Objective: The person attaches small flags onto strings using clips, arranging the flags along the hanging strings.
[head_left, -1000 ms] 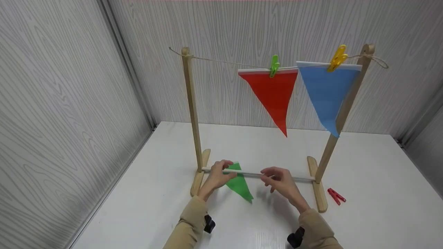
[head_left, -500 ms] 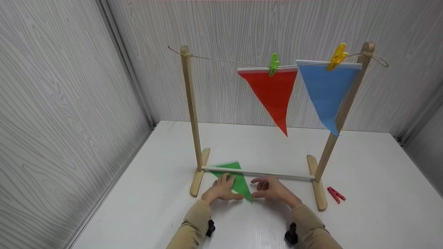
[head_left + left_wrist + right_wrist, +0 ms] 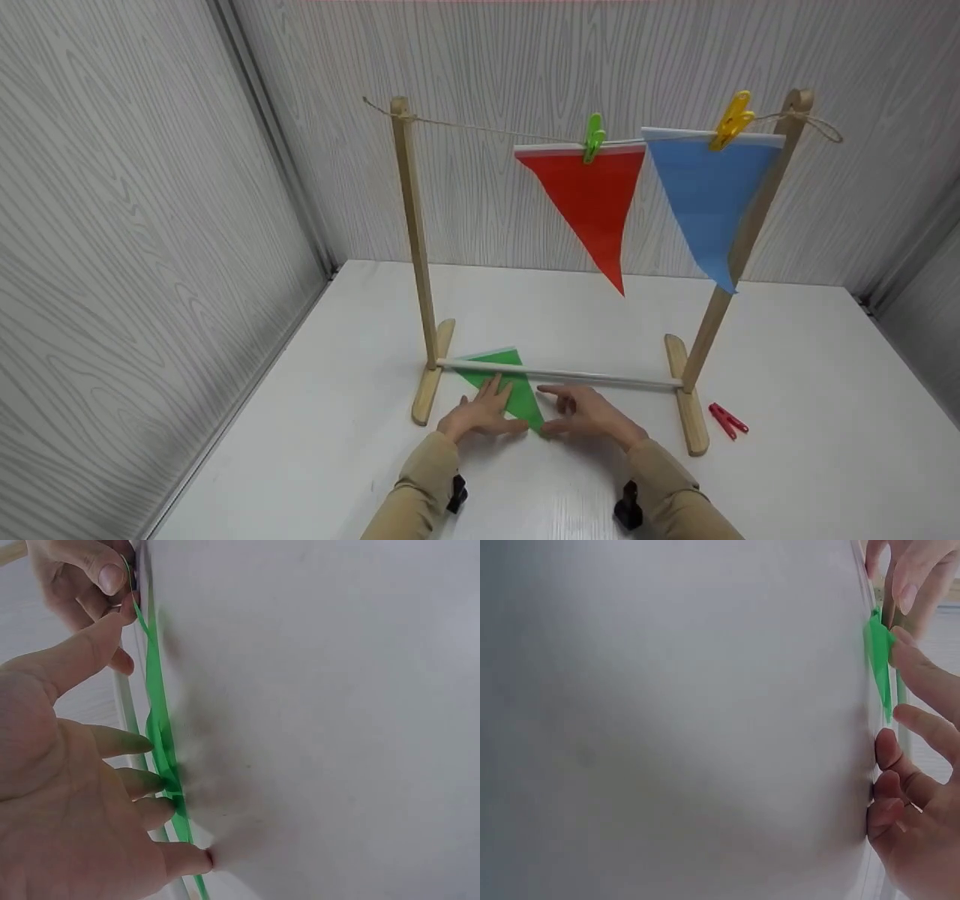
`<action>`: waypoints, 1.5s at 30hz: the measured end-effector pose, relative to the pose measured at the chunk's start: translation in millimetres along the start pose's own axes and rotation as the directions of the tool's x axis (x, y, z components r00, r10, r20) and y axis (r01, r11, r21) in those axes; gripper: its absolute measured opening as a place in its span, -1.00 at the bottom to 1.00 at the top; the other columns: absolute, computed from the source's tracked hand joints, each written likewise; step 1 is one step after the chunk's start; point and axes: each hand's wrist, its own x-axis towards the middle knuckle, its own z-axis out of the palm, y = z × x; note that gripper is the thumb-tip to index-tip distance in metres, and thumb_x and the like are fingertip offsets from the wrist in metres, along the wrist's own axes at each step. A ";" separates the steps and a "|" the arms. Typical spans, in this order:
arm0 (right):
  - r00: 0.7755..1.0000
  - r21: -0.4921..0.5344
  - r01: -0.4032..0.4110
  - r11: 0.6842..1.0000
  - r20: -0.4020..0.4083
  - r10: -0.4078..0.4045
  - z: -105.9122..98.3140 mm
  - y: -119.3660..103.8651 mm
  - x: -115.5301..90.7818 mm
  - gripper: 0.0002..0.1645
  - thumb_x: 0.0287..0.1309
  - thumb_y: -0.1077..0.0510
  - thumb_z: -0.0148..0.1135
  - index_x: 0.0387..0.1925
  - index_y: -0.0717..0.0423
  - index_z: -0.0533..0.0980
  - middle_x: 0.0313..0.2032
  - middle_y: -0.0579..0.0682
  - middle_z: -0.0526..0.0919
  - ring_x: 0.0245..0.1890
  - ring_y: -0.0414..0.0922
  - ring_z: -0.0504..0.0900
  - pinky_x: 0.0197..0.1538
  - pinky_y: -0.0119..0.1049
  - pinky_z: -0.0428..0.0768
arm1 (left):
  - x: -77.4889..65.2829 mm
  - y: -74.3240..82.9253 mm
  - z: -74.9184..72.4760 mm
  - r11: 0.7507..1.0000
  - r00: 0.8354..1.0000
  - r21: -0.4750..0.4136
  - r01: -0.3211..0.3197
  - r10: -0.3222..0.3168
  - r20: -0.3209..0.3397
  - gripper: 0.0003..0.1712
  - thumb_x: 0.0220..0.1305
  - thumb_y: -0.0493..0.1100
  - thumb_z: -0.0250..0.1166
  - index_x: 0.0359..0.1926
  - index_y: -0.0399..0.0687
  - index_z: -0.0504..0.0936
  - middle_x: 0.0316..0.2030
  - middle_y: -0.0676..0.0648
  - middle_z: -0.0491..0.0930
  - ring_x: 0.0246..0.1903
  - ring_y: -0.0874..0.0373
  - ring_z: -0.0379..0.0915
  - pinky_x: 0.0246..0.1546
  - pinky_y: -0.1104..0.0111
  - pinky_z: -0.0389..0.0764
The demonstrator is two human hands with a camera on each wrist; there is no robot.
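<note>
A green triangular pennant flag (image 3: 523,405) with a pale strip along its far edge lies on the table under the stand's white crossbar (image 3: 600,376). My left hand (image 3: 480,415) rests on its left side with fingers spread. At the flag's near tip, the thumb of my right hand (image 3: 589,412) touches it, index finger held apart from the thumb. In the right wrist view the flag (image 3: 880,645) bends up at that tip, and the other right fingers curl against the table. Seen edge-on in the left wrist view, the flag (image 3: 157,690) lies beneath my left fingertips.
Two wooden posts (image 3: 415,240) carry a string (image 3: 480,130). From it hang a red pennant (image 3: 589,199) on a green clothespin (image 3: 594,139) and a blue pennant (image 3: 701,195) on a yellow clothespin (image 3: 731,121). A red clothespin (image 3: 727,420) lies right of the stand.
Both hands came down from beside the crossbar toward me and onto the green flag. The left fingers then spread over it, and the right thumb moved in to its tip.
</note>
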 end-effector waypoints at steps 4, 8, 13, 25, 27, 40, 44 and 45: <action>1.000 -0.071 0.018 0.997 0.007 -0.017 1.3 0.3 -0.5 -0.14 0.11 0.06 0.50 0.41 0.17 0.37 -0.26 0.05 0.58 -0.34 -0.19 0.39 -0.28 -0.35 0.41 | 1.7 -0.7 0.6 1.000 1.000 0.008 -0.013 0.013 -0.008 -0.03 0.41 0.20 0.12 0.58 -0.22 -0.03 0.61 -0.30 -0.22 0.62 -0.19 -0.33 0.51 -0.30 -0.12; 1.000 -0.114 0.021 0.993 0.018 -0.019 1.9 -1.7 -0.5 -0.13 0.10 0.09 0.50 0.42 0.11 0.37 -0.28 0.03 0.55 -0.32 -0.15 0.39 -0.29 -0.31 0.40 | 1.7 -1.2 0.6 1.000 0.999 0.003 -0.031 0.031 -0.023 -0.06 0.41 0.19 0.13 0.57 -0.23 0.02 0.60 -0.28 -0.14 0.61 -0.21 -0.28 0.49 -0.33 -0.09; 0.999 -0.149 0.022 0.989 0.039 -0.016 1.1 -2.9 -2.4 -0.12 0.08 0.11 0.51 0.42 0.08 0.37 -0.26 0.03 0.53 -0.28 -0.14 0.39 -0.24 -0.28 0.42 | 0.2 -1.9 1.4 0.999 0.998 -0.014 -0.047 0.046 -0.043 -0.09 0.41 0.15 0.15 0.56 -0.21 0.06 0.57 -0.27 -0.06 0.59 -0.24 -0.20 0.46 -0.36 -0.05; 0.993 -0.227 -0.003 0.974 0.115 0.030 -5.0 -11.3 -7.6 -0.10 0.06 0.09 0.52 0.44 -0.04 0.36 -0.17 0.01 0.48 -0.21 -0.12 0.41 -0.17 -0.21 0.45 | 0.5 -0.9 4.3 0.999 0.997 -0.028 -0.023 0.021 -0.076 -0.14 0.42 0.13 0.17 0.55 -0.15 0.12 0.51 -0.30 -0.08 0.56 -0.22 -0.21 0.47 -0.36 -0.10; 0.991 -0.247 -0.019 0.969 0.124 0.051 -5.6 -13.6 -7.5 -0.17 0.05 0.09 0.52 0.38 -0.04 0.44 -0.17 -0.01 0.47 -0.23 -0.12 0.40 -0.20 -0.23 0.43 | 0.6 -0.4 4.5 1.000 0.996 -0.023 -0.016 0.014 -0.083 -0.15 0.42 0.14 0.17 0.55 -0.14 0.13 0.52 -0.29 -0.09 0.56 -0.21 -0.17 0.48 -0.35 -0.10; 0.983 -0.318 -0.105 0.942 0.112 0.147 -4.1 -22.2 -9.7 -0.22 0.02 0.10 0.53 0.33 -0.17 0.50 -0.23 -0.07 0.44 -0.32 -0.13 0.39 -0.31 -0.25 0.37 | -3.0 -5.8 1.8 0.997 0.994 -0.080 0.017 -0.025 -0.103 -0.18 0.44 0.06 0.17 0.53 -0.24 0.14 0.57 -0.40 -0.14 0.57 -0.29 -0.14 0.52 -0.28 -0.09; 0.978 -0.334 -0.128 0.934 0.116 0.175 -5.3 -23.4 -11.9 -0.22 0.04 0.09 0.53 0.33 -0.22 0.49 -0.22 -0.08 0.43 -0.31 -0.13 0.40 -0.29 -0.24 0.38 | -3.6 -8.4 1.6 0.998 0.986 -0.060 0.010 -0.020 -0.166 -0.21 0.44 0.00 0.19 0.48 -0.39 0.19 0.54 -0.41 0.01 0.54 -0.31 -0.03 0.48 -0.29 0.04; 0.977 -0.336 -0.130 0.933 0.119 0.179 -5.9 -23.4 -12.6 -0.21 0.04 0.09 0.53 0.34 -0.23 0.49 -0.21 -0.08 0.43 -0.30 -0.13 0.40 -0.28 -0.23 0.38 | -3.9 -8.4 1.4 0.999 0.983 -0.051 0.007 -0.016 -0.186 -0.23 0.44 -0.01 0.19 0.45 -0.42 0.22 0.52 -0.42 0.06 0.53 -0.33 0.00 0.47 -0.28 0.08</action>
